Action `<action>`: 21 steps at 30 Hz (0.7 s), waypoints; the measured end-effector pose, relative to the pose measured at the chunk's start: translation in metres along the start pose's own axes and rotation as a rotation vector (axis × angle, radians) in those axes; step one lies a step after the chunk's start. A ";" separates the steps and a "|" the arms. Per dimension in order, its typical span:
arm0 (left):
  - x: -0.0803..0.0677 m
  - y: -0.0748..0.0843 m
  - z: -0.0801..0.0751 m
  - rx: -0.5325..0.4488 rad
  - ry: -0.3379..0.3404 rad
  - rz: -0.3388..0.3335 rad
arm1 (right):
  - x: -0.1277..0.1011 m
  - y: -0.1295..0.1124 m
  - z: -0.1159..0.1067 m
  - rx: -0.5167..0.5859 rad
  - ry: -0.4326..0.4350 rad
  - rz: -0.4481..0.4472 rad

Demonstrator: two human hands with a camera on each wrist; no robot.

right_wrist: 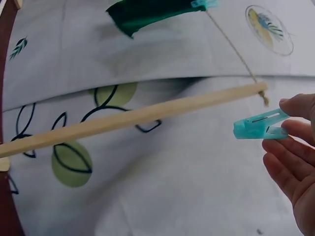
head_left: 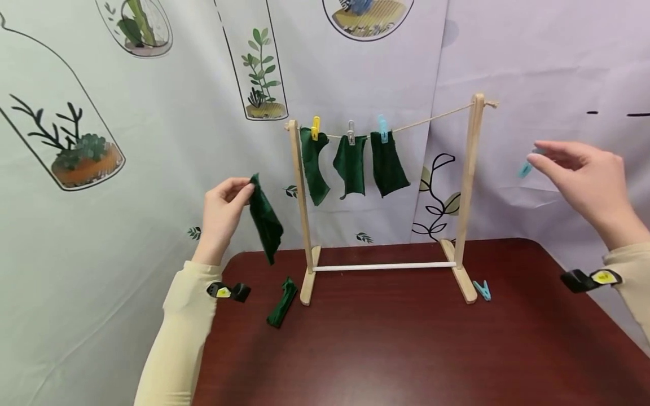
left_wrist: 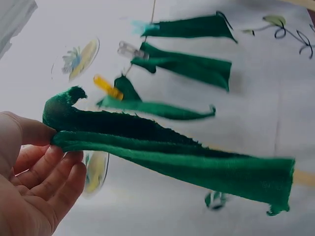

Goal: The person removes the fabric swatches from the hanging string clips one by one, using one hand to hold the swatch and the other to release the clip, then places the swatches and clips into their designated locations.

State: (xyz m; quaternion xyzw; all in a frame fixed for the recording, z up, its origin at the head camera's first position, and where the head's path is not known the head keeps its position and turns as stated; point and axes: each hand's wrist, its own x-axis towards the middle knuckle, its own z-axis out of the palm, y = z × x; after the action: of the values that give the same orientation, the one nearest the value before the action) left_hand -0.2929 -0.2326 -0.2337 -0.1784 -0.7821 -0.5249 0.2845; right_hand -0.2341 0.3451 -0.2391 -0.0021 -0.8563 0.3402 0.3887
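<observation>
My left hand (head_left: 223, 211) pinches a dark green cloth piece (head_left: 265, 223) by its top end, left of the wooden stand, so the cloth hangs down. My right hand (head_left: 591, 177) holds a light blue clothespin (right_wrist: 258, 124) between thumb and fingers, in the air right of the stand. Along the stand's string (head_left: 431, 118), three green cloths hang from a yellow clothespin (head_left: 315, 128), a clear one (head_left: 351, 133) and a light blue one (head_left: 383, 129). The left wrist view shows the held cloth (left_wrist: 187, 160) folded lengthwise.
A folded green cloth (head_left: 281, 303) lies on the dark red table (head_left: 381, 338), left of the stand. Beside the stand's right foot (head_left: 459, 273) lies another light blue clothespin (head_left: 482, 290). A white bar (head_left: 383, 267) joins the stand's posts low down. Behind hangs a plant-printed backdrop (head_left: 203, 113).
</observation>
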 end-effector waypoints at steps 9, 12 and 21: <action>-0.023 -0.037 -0.034 0.077 0.072 -0.137 | -0.026 0.036 0.006 -0.060 -0.078 0.069; -0.031 -0.048 -0.041 0.101 0.080 -0.159 | -0.035 0.049 0.011 -0.080 -0.107 0.104; -0.050 -0.084 -0.046 0.153 0.082 -0.236 | -0.060 0.082 0.029 -0.130 -0.192 0.155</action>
State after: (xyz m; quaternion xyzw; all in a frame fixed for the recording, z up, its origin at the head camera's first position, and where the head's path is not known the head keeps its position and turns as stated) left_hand -0.2906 -0.3065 -0.3126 -0.0414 -0.8230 -0.5004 0.2655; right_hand -0.2333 0.3754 -0.3407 -0.0607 -0.9070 0.3116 0.2767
